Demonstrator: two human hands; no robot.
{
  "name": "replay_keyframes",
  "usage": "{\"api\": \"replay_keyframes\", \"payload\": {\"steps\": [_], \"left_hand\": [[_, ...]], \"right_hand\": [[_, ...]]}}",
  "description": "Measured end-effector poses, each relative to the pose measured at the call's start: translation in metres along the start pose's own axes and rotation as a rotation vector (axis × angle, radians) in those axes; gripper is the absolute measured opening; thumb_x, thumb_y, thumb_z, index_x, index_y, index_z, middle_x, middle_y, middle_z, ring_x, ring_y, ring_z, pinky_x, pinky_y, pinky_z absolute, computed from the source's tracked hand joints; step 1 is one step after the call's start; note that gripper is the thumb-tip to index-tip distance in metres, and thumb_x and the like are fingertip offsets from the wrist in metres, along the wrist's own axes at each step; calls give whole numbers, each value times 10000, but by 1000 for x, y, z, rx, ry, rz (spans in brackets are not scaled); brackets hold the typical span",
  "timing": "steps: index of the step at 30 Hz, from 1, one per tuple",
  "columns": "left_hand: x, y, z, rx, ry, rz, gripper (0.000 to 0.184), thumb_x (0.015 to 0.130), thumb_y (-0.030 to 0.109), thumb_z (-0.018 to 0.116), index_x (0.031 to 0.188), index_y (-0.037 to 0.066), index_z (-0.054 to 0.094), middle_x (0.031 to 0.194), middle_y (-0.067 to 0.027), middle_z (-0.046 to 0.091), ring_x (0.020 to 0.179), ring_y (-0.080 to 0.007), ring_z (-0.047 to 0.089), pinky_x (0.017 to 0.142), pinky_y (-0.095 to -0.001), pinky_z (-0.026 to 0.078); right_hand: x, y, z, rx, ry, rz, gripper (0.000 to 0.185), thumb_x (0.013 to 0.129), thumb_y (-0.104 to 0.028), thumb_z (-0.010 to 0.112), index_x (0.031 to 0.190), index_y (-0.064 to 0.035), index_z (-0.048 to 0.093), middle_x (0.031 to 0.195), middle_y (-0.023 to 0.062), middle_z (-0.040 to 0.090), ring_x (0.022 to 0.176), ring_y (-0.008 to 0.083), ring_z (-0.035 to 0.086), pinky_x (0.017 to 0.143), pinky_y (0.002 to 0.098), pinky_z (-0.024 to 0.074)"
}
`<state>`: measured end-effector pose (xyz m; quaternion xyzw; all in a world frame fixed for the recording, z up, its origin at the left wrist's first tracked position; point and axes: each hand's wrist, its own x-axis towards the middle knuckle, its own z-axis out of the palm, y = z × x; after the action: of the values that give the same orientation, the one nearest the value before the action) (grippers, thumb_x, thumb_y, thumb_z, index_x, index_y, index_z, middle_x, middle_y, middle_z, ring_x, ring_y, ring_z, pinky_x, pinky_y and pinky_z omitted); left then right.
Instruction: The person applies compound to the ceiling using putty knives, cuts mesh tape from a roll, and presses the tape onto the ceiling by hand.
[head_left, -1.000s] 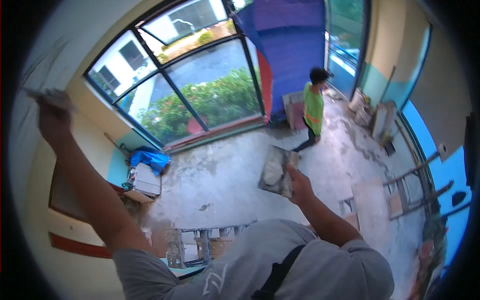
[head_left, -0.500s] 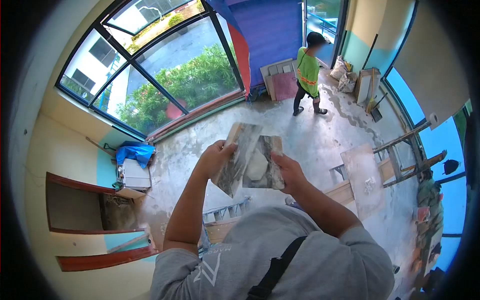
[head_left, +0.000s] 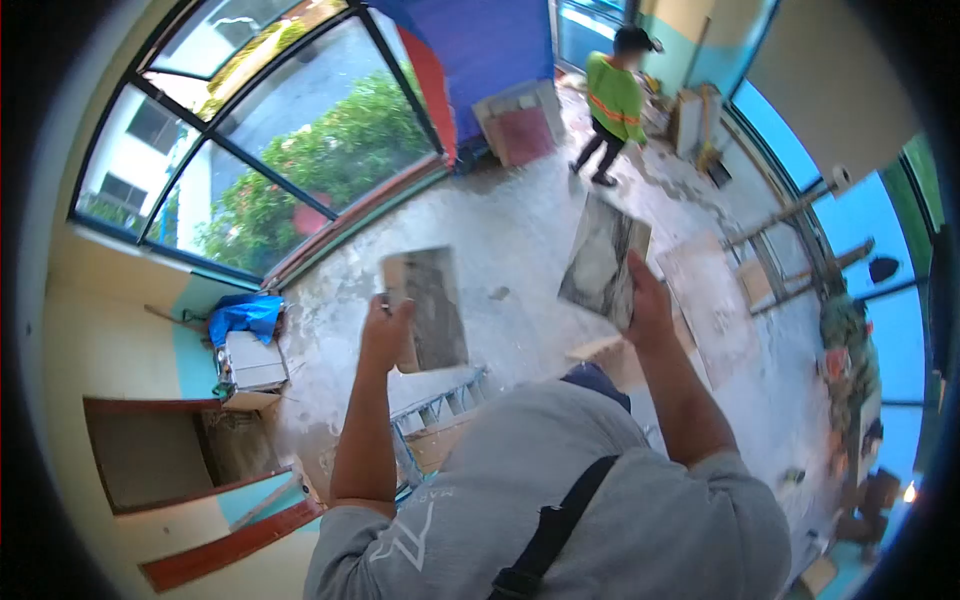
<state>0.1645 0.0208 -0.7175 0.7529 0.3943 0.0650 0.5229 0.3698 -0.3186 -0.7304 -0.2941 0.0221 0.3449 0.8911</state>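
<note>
My left hand [head_left: 384, 332] is closed on the near left edge of a small rectangular board [head_left: 436, 308], thumb on its upper face. That face is grey and streaked, with a beige strip along the left side. In my right hand [head_left: 648, 298] is a second rectangular board [head_left: 603, 258], gripped at its right edge and tilted. Dark grey smears surround a pale patch on it; the material cannot be told for sure. The two boards are held apart in the air above the floor, with a wide gap between them.
A person in a high-visibility green top [head_left: 614, 95] stands at the back. A large pale sheet [head_left: 705, 300] and a ladder-like frame [head_left: 775, 250] are on the right. A blue stepladder [head_left: 435, 400] lies below my left hand. Boxes under a blue sheet [head_left: 245, 318] stand left.
My hands have moved apart, separating the boards, which overlapped before. The left board went left, the right one up and right. The other person has turned and shifted; my view has swung slightly.
</note>
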Motion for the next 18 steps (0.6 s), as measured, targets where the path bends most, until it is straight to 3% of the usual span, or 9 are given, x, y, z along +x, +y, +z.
{"api": "replay_keyframes", "payload": {"steps": [1, 2, 6, 9, 13, 15, 18], "left_hand": [[4, -20, 0, -217, 25, 82, 409, 918, 233, 653, 1197, -28, 507, 1043, -162, 644, 927, -224, 649, 786, -356, 525], [-1, -16, 4, -321, -9, 99, 460, 932, 179, 655, 1301, -16, 463, 1165, -130, 619, 1010, -239, 620, 865, -370, 504], [-9, 4, 32, -698, -23, 148, 449, 932, 117, 632, 1315, -32, 450, 1216, -139, 585, 1084, -221, 580, 956, -357, 461], [-18, 32, 67, -583, 120, 315, 421, 934, 99, 622, 1300, -34, 461, 1209, -134, 591, 1072, -222, 585, 944, -352, 460], [-45, 81, 120, -499, 153, 637, 366, 922, 95, 640, 1242, -31, 516, 1156, -131, 621, 1035, -237, 601, 919, -365, 464], [-55, 88, 149, -367, 149, 621, 258, 900, 86, 656, 1129, -19, 599, 1094, -155, 643, 1001, -270, 622, 895, -388, 470], [-61, 120, 179, -106, 157, 911, 180, 880, 35, 626, 1054, -5, 646, 1020, -196, 634, 961, -348, 632, 814, -413, 508]], "right_hand": [[-3, -8, -4, 25, 40, -37, 426, 1023, -308, 493, 1320, -3, 508, 1202, 131, 642, 1085, 270, 646, 965, 437, 528], [-2, -19, -4, 47, 68, -74, 419, 1022, -302, 495, 1318, -5, 510, 1207, 131, 640, 1088, 273, 646, 967, 438, 528], [4, -31, -21, 40, 221, -146, 431, 1002, -308, 538, 1309, -7, 507, 1212, 144, 632, 1071, 291, 653, 945, 442, 543], [12, -21, -33, 92, 232, -77, 445, 996, -315, 553, 1305, 0, 497, 1209, 147, 627, 1065, 295, 653, 934, 444, 550], [23, -16, -24, 129, 172, 23, 443, 1002, -314, 539, 1305, 5, 487, 1203, 143, 623, 1055, 296, 654, 931, 447, 554], [30, -30, -9, 66, 181, 63, 415, 1016, -317, 505, 1295, -10, 509, 1211, 139, 635, 1069, 285, 655, 953, 445, 536], [44, -51, 4, 49, 141, 90, 413, 1018, -310, 501, 1295, -5, 502, 1212, 148, 630, 1067, 294, 654, 953, 454, 535]]}}
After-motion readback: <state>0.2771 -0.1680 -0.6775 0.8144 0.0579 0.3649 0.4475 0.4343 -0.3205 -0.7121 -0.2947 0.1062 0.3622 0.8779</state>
